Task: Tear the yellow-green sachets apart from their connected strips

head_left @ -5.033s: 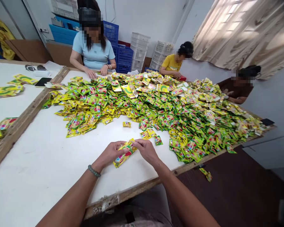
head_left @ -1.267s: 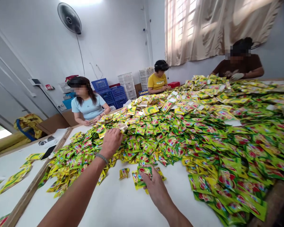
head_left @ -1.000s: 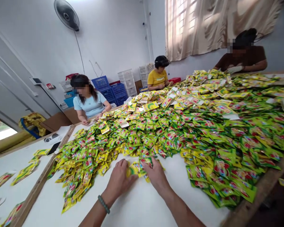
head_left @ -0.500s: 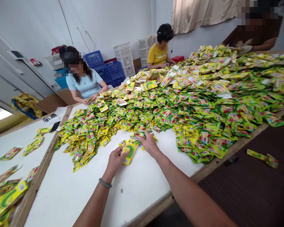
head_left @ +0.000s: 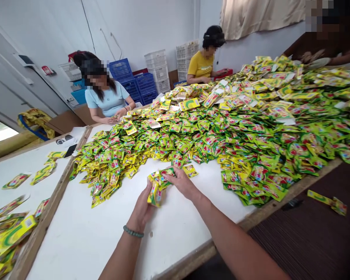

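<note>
Left hand (head_left: 142,208) is curled closed, gripping a yellow packet (head_left: 154,194); whether it holds more than one is unclear. Right hand (head_left: 181,182) pinches a green packet (head_left: 167,171) between thumb and fingers. Both packets meet above the white table (head_left: 175,229), in front of the pile (head_left: 192,134); edge grips presumably steady them and leave printed faces showing. Loose packet (head_left: 190,170) lies just beyond the right hand. Labels: red, fruit-like picture on green and yellow; coloured lettering present, brand too small to read.
</note>
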Demonstrator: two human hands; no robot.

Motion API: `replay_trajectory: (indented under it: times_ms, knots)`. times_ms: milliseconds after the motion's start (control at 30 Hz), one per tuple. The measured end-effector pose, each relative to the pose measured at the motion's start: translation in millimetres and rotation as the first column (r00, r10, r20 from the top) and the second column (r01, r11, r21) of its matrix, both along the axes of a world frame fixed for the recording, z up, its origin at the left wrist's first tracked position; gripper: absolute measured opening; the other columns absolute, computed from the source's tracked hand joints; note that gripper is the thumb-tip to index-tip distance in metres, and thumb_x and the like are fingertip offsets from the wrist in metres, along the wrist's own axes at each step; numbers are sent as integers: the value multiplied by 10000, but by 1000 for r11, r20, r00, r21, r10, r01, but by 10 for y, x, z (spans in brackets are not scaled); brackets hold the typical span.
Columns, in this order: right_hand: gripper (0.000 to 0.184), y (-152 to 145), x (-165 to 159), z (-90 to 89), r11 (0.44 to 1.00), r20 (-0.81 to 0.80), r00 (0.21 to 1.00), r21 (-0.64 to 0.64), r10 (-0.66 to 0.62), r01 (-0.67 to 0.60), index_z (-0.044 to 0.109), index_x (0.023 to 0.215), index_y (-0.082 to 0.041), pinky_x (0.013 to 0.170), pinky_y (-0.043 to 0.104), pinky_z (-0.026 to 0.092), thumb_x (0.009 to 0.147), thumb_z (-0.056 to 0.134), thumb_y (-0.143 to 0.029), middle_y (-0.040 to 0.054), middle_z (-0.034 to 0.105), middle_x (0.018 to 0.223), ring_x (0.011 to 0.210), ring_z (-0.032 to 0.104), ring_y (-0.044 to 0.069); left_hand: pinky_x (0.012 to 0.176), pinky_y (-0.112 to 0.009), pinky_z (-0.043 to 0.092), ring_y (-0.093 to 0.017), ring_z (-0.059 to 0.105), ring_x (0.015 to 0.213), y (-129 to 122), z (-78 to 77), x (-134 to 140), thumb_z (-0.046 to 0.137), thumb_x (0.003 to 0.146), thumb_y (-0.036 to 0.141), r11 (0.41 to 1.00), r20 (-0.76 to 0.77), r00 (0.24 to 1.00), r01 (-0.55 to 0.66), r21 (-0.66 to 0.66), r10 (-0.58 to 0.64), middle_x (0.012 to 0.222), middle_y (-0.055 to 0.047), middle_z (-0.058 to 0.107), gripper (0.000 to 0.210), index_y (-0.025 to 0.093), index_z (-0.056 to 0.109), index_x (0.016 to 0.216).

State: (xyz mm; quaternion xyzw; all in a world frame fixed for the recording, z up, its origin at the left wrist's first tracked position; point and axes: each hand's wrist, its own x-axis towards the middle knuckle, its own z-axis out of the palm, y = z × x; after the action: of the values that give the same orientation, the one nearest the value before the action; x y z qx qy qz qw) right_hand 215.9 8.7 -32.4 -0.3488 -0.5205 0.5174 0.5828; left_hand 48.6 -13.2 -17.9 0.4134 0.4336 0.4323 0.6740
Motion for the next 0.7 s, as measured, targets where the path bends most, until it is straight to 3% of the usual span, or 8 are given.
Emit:
replay_trajectory:
  times_ms: [100, 200, 300, 367, 533, 700]
  knots:
    - [270, 3, -41, -20, 993, 226, 968, 48, -112, 104, 626, 893, -167, 727, 287, 461, 754, 602, -398, 14, 638, 791, 764, 574, 162, 776, -309, 473, -215, 623, 869, -49, -7, 42, 683, 698, 484, 989, -84, 989, 128, 70, -122, 1034, -114, 664, 563, 133, 585, 1127]
    - [313, 59, -1, -47, 985, 175, 969, 33, -173, 170, 607, 963, -169, 743, 290, 462, 773, 574, -415, 24, 648, 835, 789, 583, 167, 758, -278, 463, -188, 623, 836, -62, -5, 21, 786, 616, 297, 986, -214, 970, 136, 95, -113, 1014, -70, 677, 558, 171, 585, 1121]
    - [349, 111, 66, -68, 967, 115, 960, 19, -255, 254, 577, 1037, -167, 758, 299, 461, 787, 551, -409, 33, 649, 868, 813, 587, 173, 688, -250, 461, -166, 621, 763, -53, 7, -35, 772, 629, 292, 991, -261, 961, 112, 72, -89, 939, -52, 691, 474, 164, 611, 1056]
    - [323, 123, 99, -79, 973, 184, 956, 26, -229, 228, 594, 1006, -167, 752, 299, 455, 779, 560, -395, 31, 647, 854, 808, 583, 176, 674, -250, 468, -166, 625, 756, -49, 27, -82, 752, 653, 304, 992, -218, 971, 109, 57, -94, 953, -61, 689, 458, 163, 608, 1065]
    - [236, 100, 146, -91, 1000, 360, 933, -10, -3, 7, 641, 934, -172, 707, 270, 440, 776, 561, -328, 8, 637, 788, 768, 574, 165, 661, -244, 483, -159, 634, 739, -56, 60, -183, 750, 658, 277, 994, -169, 981, 102, 45, -93, 964, -69, 689, 444, 159, 612, 1064]
    - [175, 65, 150, -80, 997, 517, 855, 74, -41, 3, 685, 879, -195, 752, 273, 418, 742, 604, -270, 25, 635, 871, 814, 571, 169, 682, -256, 487, -167, 642, 739, -55, 3, -214, 753, 652, 275, 986, -193, 969, 164, 31, -155, 946, -65, 699, 428, 158, 637, 1047]
